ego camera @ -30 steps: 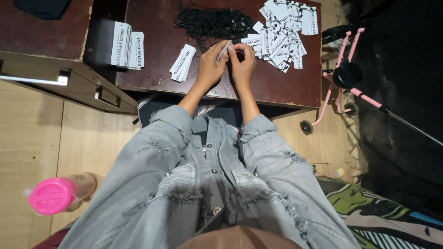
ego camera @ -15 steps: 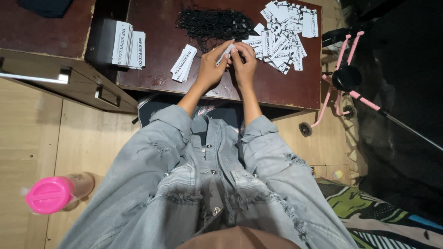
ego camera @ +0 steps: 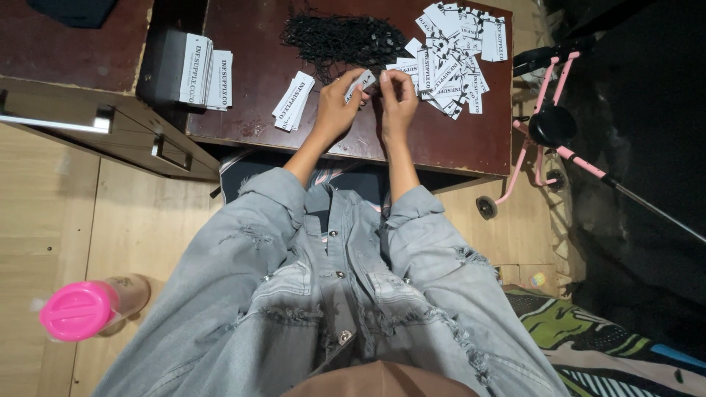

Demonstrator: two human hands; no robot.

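Two bare hands meet over a dark red table, both forearms reaching up from rolled grey denim sleeves and bent inward so the fingers nearly touch. The left hand is curled, pinching one white tag between thumb and fingertips, the tag tilted and raised just off the tabletop. The right hand stands just beside it, fingers drawn narrow and bent toward the tag's near end; whether it grips a cord there is too small to tell. Just beyond the hands, at the far edge, lies one tangle of black cords. To the right of it sprawls one loose heap of tags (too overlapped to count, well over a dozen). Left of the left hand sits one small fanned stack of a few tags, lying flat on the table. Further left, one upright pack of tags leans against a dark box in the gap between the table and one wooden cabinet with a metal handle. On the floor near left stands one bottle with a pink lid. At right, one pink-framed wheeled stand rests beside the table
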